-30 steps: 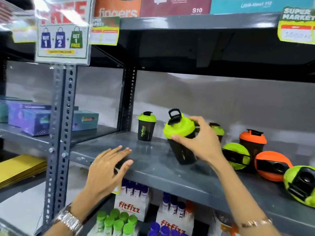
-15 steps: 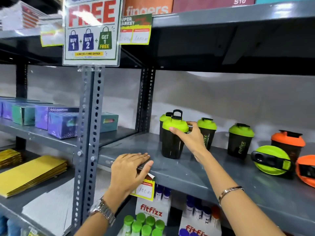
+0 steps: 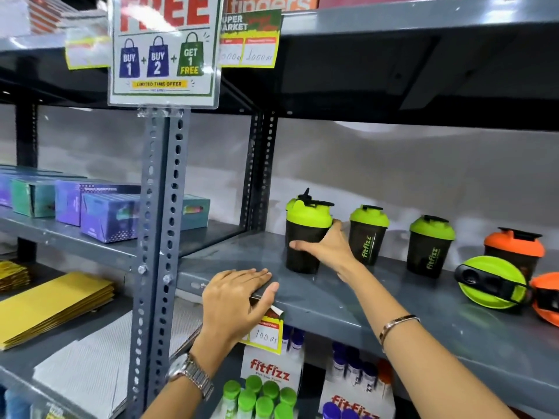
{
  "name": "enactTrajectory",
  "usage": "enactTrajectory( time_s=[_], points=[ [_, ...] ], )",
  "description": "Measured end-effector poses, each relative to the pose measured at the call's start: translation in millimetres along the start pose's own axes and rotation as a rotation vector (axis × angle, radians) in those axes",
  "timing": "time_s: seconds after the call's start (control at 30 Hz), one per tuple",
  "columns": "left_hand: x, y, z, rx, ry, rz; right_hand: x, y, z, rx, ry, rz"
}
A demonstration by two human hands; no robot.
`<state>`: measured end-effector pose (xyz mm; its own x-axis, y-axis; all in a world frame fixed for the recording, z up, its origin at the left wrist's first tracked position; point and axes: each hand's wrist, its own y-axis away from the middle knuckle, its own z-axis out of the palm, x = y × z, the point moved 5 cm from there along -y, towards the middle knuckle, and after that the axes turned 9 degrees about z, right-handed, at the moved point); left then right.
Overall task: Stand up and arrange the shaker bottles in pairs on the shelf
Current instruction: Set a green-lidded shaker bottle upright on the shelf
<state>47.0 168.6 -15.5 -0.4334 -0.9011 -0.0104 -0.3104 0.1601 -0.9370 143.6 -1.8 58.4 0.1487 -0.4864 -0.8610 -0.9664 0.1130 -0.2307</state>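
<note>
So the shaker bottle (image 3: 305,237) in the right hand (image 3: 328,249) is now upright on the grey shelf (image 3: 378,300), way over at the left end, right in front of another green-lidded one you can just see peeking out behind its lid. A second ago it was still tipped over mid-carry further right, half a second ago it was coming down at this spot, and now the base looks planted. To me that's the first pair basically made, front and back. The right hand is still wrapped around the body of the bottle, fingers round the front, thumb at the back, so it hasn't been let go yet

The bottle itself: dark, see-through-ish black cup, lime green screw lid, black flip cap and carry loop sticking up on top. Logo side is turned away from us, unlike its neighbours

Left hand (image 3: 239,297) is flat and open on the front lip of the shelf, holding nothing, just bracing, sitting above the yellow price tag (image 3: 266,335). It slid in from hovering to resting there

Further right: two more green-lid bottles (image 3: 369,234) (image 3: 431,246) standing, apart from each other, so not really paired. Then an orange-lid one (image 3: 514,246) standing, a green one (image 3: 491,285) lying on its side in front of it, and an orange one (image 3: 546,297) lying at the frame edge. Plenty left to do, I reckon
</note>
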Motion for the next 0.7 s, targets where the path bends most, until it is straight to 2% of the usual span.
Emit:
enactTrajectory(
  time_s=[0.17,0.27,0.43,0.7],
  points=[
    [0,-1,-1,0.010,-0.003,0.011,6,-7,10,-0.145,-0.105,0.035],
    [1,-1,-1,0.026,0.003,0.010,11,-6,12,-0.094,-0.031,0.013],
    [0,0,1,0.035,0.003,0.014,14,-7,17,-0.148,-0.047,0.020],
    [0,0,-1,0.036,-0.003,0.008,14,-4,14,-0.097,0.030,-0.017]
  ],
)
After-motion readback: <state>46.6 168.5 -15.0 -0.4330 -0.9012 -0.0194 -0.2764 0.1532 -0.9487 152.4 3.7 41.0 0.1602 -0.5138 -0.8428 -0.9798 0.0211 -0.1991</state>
